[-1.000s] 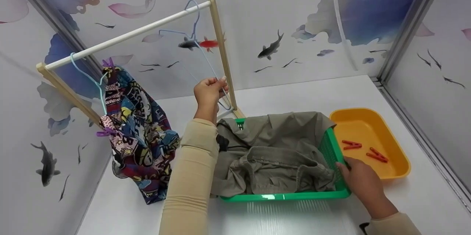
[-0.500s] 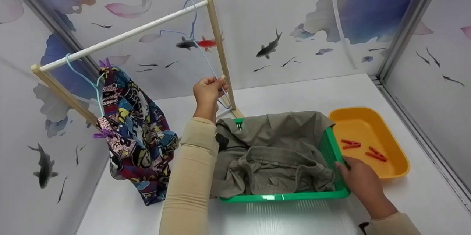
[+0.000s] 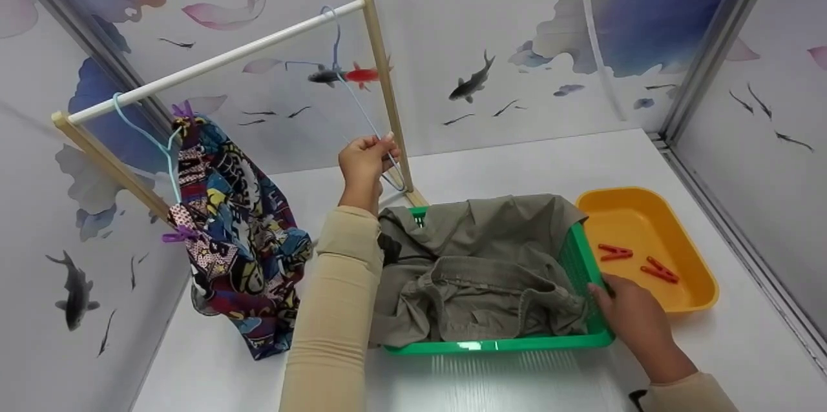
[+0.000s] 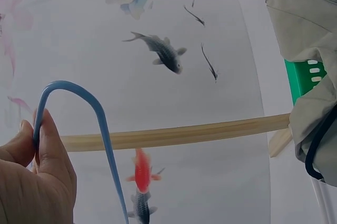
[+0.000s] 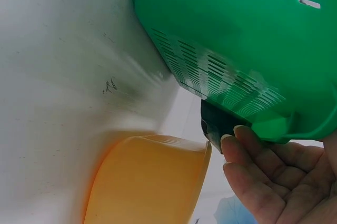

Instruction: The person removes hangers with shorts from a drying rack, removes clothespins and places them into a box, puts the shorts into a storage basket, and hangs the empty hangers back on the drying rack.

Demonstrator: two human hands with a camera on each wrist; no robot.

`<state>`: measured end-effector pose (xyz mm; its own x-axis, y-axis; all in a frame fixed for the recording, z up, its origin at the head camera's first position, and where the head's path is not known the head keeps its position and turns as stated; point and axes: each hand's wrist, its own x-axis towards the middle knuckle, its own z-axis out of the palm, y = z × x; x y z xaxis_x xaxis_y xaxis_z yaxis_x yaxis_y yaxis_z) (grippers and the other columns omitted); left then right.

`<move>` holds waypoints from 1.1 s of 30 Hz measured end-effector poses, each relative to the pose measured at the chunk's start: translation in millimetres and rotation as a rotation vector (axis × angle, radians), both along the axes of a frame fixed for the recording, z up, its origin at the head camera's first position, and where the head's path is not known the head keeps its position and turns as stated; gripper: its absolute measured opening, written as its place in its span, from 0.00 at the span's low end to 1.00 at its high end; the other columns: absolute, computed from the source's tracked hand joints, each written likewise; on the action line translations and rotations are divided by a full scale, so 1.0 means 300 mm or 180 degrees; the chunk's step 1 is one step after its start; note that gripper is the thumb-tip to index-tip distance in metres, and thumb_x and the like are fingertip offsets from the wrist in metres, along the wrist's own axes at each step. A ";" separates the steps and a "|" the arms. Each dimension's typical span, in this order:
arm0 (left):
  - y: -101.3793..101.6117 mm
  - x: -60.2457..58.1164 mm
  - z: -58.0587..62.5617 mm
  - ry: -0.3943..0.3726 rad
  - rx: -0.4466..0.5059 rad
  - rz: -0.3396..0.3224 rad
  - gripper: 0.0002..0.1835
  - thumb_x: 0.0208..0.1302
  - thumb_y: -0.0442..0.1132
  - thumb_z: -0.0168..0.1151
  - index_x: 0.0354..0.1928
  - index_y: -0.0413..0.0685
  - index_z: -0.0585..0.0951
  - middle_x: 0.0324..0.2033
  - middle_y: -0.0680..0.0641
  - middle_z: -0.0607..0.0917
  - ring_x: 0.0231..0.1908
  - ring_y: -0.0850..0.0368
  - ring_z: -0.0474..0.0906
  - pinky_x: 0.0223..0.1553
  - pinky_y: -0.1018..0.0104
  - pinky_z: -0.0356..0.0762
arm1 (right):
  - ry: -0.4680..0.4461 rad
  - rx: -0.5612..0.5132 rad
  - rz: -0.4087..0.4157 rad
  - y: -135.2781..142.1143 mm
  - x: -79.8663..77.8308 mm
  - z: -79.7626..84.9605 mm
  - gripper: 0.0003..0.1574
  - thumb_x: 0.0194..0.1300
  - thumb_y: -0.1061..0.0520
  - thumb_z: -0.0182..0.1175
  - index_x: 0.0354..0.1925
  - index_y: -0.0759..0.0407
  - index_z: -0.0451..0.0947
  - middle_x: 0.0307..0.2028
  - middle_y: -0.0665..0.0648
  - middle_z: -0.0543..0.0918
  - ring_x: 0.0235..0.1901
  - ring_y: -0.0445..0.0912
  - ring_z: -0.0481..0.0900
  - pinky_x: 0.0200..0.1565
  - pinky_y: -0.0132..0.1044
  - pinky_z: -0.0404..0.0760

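In the head view my left hand (image 3: 365, 160) pinches the lower corner of a blue hanger (image 3: 354, 99), whose hook is over the white rail. The left wrist view shows the hanger's bent end (image 4: 66, 85) between thumb and fingers. My right hand (image 3: 636, 315) holds the right rim of a green basket (image 3: 497, 345), thumb on top. Its fingers (image 5: 247, 155) curl below the rim in the right wrist view. A grey-green garment with a waistband (image 3: 484, 270) fills the basket, partly draped over its back and left sides.
A wooden rack with a white rail (image 3: 226, 60) stands at the back left. From it hangs a colourful patterned cloth (image 3: 239, 237) on a light-blue hanger (image 3: 169, 154) with purple clips (image 3: 181, 233). Right of the basket, a yellow tray (image 3: 701, 276) holds two red clothespins (image 3: 659, 270).
The blue hanger has turned slightly in my left hand, its far arm now looking shorter. The view has shifted a little. My right hand stays on the basket rim.
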<state>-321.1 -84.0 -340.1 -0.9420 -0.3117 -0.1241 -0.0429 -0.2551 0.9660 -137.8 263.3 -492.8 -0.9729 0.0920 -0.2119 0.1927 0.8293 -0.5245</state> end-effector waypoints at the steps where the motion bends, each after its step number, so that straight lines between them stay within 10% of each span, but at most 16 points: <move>1: -0.001 0.000 -0.002 -0.0002 0.0009 -0.0002 0.11 0.61 0.28 0.65 0.25 0.40 0.73 0.21 0.47 0.81 0.22 0.55 0.81 0.25 0.69 0.82 | -0.0010 -0.0008 -0.0003 0.000 -0.001 0.000 0.40 0.72 0.44 0.52 0.63 0.78 0.63 0.51 0.73 0.76 0.39 0.58 0.74 0.53 0.61 0.74; 33: 0.002 -0.013 -0.022 0.0056 0.0195 -0.0037 0.11 0.62 0.27 0.63 0.27 0.39 0.70 0.19 0.45 0.80 0.19 0.58 0.79 0.22 0.69 0.80 | 0.0045 -0.0014 -0.0058 -0.006 0.004 0.002 0.40 0.72 0.45 0.53 0.63 0.78 0.63 0.52 0.74 0.76 0.39 0.57 0.74 0.52 0.60 0.74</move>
<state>-324.9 -83.4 -346.6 -0.9477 -0.2931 -0.1259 -0.0292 -0.3134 0.9492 -136.7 261.5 -492.2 -0.9740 0.1088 -0.1987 0.2003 0.8233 -0.5310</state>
